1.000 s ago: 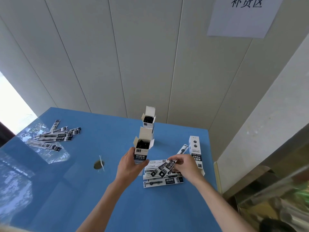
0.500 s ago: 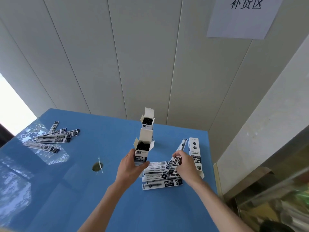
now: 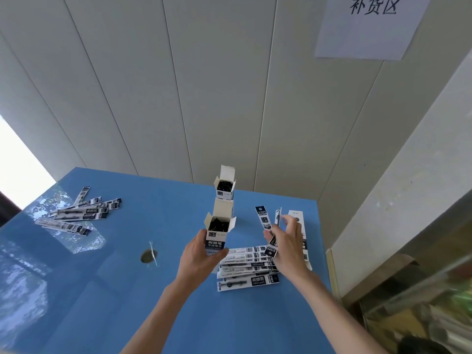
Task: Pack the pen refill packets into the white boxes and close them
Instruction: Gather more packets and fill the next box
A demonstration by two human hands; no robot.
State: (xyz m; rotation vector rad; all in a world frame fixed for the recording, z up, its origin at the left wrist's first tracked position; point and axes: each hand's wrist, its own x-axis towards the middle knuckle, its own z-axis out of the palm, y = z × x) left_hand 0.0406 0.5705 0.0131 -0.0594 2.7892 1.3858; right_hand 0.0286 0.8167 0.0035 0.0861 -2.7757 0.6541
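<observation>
Box in my left hand: My left hand grips a white box near the middle of the frame. The box stands up tall. Its long side runs up and down, and its open top points up with the flaps spread out.

Inside the box: Dark stuff shows in the open top. I cannot tell what it is.

Packets in my right hand: My right hand pinches two pen refill packets, just right of the box. They are long and thin. They stand almost straight up, tops pointing to the far wall, fanned a little apart.

What changed: One second ago the packets in my right hand lay slanted and low over the pile. Now they are lifted and turned nearly upright. My left hand has kept its grip on the box.

Second box: Another open box stands upright behind the first, higher in the frame.

Closed box: A long white box lies flat at the right, partly behind my right hand.

Pile: More packets lie flat below my right hand, long sides going left to right.

Far pile: Other packets lie at the left of the blue table.

Writing: A paper sign at the upper right reads 补货区. The box print is too small to read well.
</observation>
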